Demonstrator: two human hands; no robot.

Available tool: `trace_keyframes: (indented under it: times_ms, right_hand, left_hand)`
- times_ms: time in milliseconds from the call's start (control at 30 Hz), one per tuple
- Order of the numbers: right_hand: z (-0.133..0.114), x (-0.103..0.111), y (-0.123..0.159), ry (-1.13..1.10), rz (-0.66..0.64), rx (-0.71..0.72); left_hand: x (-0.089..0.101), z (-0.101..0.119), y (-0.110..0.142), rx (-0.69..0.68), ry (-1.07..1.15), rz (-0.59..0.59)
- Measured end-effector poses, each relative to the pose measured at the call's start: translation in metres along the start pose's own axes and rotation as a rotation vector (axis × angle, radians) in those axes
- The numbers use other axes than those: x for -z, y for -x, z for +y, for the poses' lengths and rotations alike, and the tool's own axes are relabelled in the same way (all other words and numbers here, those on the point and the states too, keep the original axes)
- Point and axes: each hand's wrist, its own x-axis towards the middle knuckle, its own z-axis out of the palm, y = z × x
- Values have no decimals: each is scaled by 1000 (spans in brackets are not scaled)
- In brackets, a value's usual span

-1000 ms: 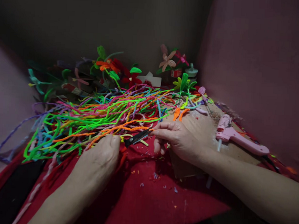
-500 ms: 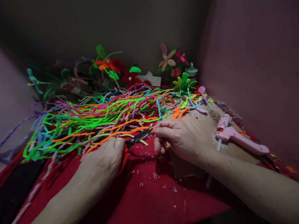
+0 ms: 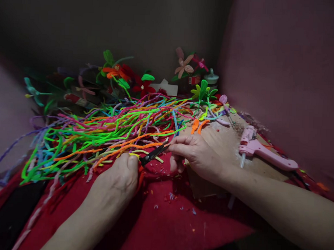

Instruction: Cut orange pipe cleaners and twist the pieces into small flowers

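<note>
My left hand (image 3: 120,174) is closed round the handle of a pair of scissors (image 3: 154,154), whose dark blades point up and to the right. A bit of red-orange shows below that fist. At the blade tips, my right hand (image 3: 192,152) has thumb and forefinger pinched together; what lies between them is too small to make out. Just behind both hands spreads a heap of pipe cleaners (image 3: 111,131) in green, orange, pink and other colours. Small fuzzy clippings (image 3: 171,196) are scattered on the red cloth (image 3: 162,228) beneath.
A pink glue gun (image 3: 265,151) with a clear glue stick rests on a cardboard sheet (image 3: 221,138) at the right. Pipe-cleaner flowers (image 3: 116,73) stand along the back wall, near a lidded jar (image 3: 211,78). A black flat object (image 3: 16,210) lies at the left.
The whole view has shifted slightly, so things sit a little further left. Both hands and the scissors keep nearly the same position relative to each other.
</note>
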Motion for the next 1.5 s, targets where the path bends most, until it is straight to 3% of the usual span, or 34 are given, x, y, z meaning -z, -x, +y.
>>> trace_keyframes:
  times_ms: [233, 600, 767, 933, 1067, 1133, 1267, 1333, 1400, 1500]
  right_hand:
    - [2, 0, -1, -18, -14, -18]
    - [3, 2, -2, -43, -20, -7]
    - [3, 4, -6, -51, 99, 40]
    - [-8, 6, -6, 25, 241, 77]
    - [-11, 4, -2, 14, 186, 64]
    - [-4, 2, -2, -81, 108, 59]
    - [13, -4, -3, -209, -61, 0]
    - [16, -7, -1, -207, -109, -38]
    - [15, -11, 2, -171, -147, -64]
    - [13, -14, 4, -104, -192, -74]
  left_hand:
    - [1, 2, 2, -11, -177, 84]
    - [-2, 9, -1, -9, -35, -36]
    - [-12, -2, 0, -121, 22, 23]
    - [-18, -21, 3, -167, 180, -58]
    - [-13, -29, 0, -121, 444, -100]
    - [-7, -23, -3, 2, 699, -66]
    - [10, -2, -6, 315, 1612, -82]
    - [16, 7, -7, 396, 1940, 72]
    - [20, 12, -7, 439, 2058, 180]
    - [21, 13, -6, 445, 2067, 137]
